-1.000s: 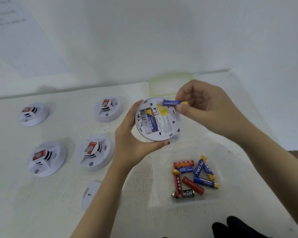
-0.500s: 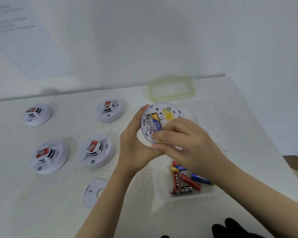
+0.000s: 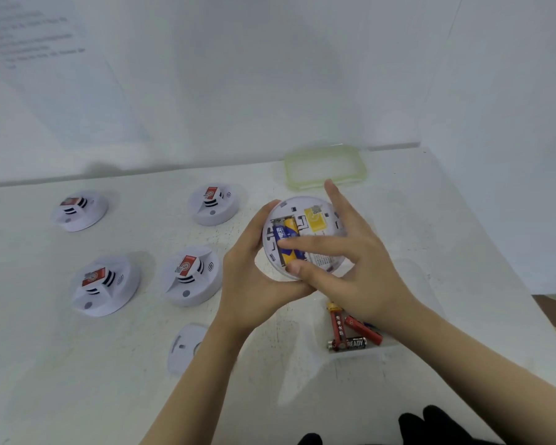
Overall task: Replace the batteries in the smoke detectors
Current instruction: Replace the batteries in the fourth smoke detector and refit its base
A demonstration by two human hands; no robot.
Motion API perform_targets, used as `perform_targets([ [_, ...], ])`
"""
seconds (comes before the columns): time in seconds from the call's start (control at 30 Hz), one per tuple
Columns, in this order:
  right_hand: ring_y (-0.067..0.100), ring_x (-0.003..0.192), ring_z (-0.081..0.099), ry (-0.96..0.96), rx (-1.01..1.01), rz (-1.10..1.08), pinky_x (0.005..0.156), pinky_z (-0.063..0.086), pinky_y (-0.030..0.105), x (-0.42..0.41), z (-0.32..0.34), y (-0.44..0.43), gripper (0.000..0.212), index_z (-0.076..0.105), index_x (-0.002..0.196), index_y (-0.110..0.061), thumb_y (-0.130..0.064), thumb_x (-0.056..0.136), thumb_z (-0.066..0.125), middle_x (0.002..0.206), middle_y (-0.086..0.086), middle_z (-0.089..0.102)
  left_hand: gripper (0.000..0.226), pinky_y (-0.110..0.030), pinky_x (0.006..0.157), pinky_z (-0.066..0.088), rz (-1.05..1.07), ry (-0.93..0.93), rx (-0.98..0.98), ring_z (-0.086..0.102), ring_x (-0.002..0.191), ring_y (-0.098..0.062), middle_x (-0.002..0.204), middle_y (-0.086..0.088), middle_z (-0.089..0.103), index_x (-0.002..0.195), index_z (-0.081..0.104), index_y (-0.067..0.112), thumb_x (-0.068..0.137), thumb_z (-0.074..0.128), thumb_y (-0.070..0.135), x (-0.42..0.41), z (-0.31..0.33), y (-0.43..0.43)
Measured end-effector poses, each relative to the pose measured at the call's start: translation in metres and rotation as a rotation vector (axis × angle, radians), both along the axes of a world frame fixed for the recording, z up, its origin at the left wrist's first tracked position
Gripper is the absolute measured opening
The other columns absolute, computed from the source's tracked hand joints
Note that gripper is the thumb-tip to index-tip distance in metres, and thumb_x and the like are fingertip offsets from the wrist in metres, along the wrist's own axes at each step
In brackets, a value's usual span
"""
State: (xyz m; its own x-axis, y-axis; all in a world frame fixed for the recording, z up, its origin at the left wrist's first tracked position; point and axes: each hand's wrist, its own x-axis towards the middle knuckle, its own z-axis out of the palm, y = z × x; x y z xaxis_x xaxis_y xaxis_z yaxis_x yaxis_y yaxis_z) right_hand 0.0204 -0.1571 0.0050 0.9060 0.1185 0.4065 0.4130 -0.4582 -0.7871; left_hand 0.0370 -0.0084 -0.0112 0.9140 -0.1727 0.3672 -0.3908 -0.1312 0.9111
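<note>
My left hand grips a round white smoke detector by its left and lower edge, its back turned up toward me. The open battery bay holds blue-and-yellow batteries. My right hand lies across the detector, with a fingertip and the thumb pressing on the batteries in the bay. Right of and below my hands stands a clear container with several loose red and black batteries, partly hidden by my right wrist.
Several other white smoke detectors with red labels stand on the white table: two at the back and two nearer. A detached white cover plate lies near my left forearm. A pale green lid lies by the back wall.
My right hand carried a blue battery from above the detector down into the bay and now presses on it with spread fingers. The detector stayed in my left hand.
</note>
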Motion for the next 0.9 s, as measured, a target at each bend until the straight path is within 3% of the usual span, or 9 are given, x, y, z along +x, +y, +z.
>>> perform_targets([
  [0.03,-0.010,0.133,0.026,0.056,0.063,0.011,0.104,0.032,0.011,-0.002,0.002,0.003,0.029,0.064,0.096,-0.055,-0.039,0.074,0.075,0.157,-0.006,0.017,0.083,-0.010,0.082,0.050,-0.005,0.005,-0.003,0.063,0.105,0.004,0.110,0.030,0.065,0.123,0.048,0.021,0.055,0.085,-0.012,-0.002,0.002,0.002],
  [0.1,-0.013,0.131,0.027,0.120,0.128,0.003,0.097,0.032,0.002,-0.004,0.005,0.011,0.031,0.067,0.089,-0.051,-0.026,0.074,0.079,0.155,-0.010,0.021,0.082,-0.008,0.080,0.050,-0.009,0.016,0.000,0.063,0.103,0.006,0.108,0.032,0.065,0.121,0.049,0.021,0.055,0.085,-0.011,-0.006,0.005,0.008],
  [0.2,-0.003,0.133,0.030,0.156,0.173,0.008,0.101,0.035,0.008,-0.005,0.007,0.022,0.032,0.068,0.087,-0.049,-0.022,0.073,0.079,0.151,-0.015,0.026,0.083,-0.010,0.081,0.051,-0.013,0.033,-0.004,0.065,0.103,0.003,0.108,0.028,0.067,0.124,0.050,0.019,0.054,0.087,-0.008,-0.010,0.007,0.019],
  [0.4,-0.006,0.127,0.035,0.102,0.235,-0.011,0.094,0.041,0.008,-0.010,0.006,0.054,0.030,0.073,0.086,-0.038,-0.013,0.072,0.081,0.143,-0.016,0.032,0.085,-0.007,0.079,0.049,-0.017,0.041,0.021,0.063,0.103,0.006,0.107,0.032,0.066,0.120,0.050,0.030,0.054,0.086,-0.011,-0.016,0.014,0.045],
  [0.63,-0.004,0.124,0.039,0.084,0.289,-0.092,0.095,0.047,0.019,-0.015,0.002,0.088,0.032,0.075,0.083,-0.036,-0.007,0.071,0.080,0.139,-0.015,0.036,0.092,-0.011,0.083,0.050,-0.023,0.043,0.056,0.063,0.108,0.002,0.112,0.030,0.065,0.124,0.050,0.030,0.051,0.087,-0.012,-0.012,0.012,0.076],
  [0.8,-0.009,0.126,0.032,0.092,0.227,-0.047,0.094,0.040,0.007,-0.014,0.001,0.111,0.027,0.073,0.090,-0.040,-0.017,0.075,0.070,0.140,-0.013,0.032,0.088,-0.017,0.083,0.053,-0.024,0.085,0.058,0.064,0.108,-0.003,0.114,0.024,0.066,0.125,0.052,0.029,0.052,0.090,-0.004,-0.010,0.008,0.104],
  [0.9,-0.010,0.127,0.032,0.101,0.209,-0.036,0.095,0.040,0.008,-0.016,0.000,0.127,0.031,0.071,0.094,-0.044,-0.019,0.076,0.066,0.142,-0.010,0.033,0.086,-0.024,0.087,0.055,-0.036,0.094,0.060,0.064,0.111,-0.007,0.118,0.019,0.066,0.125,0.053,0.029,0.053,0.091,0.002,-0.010,0.007,0.122],
])
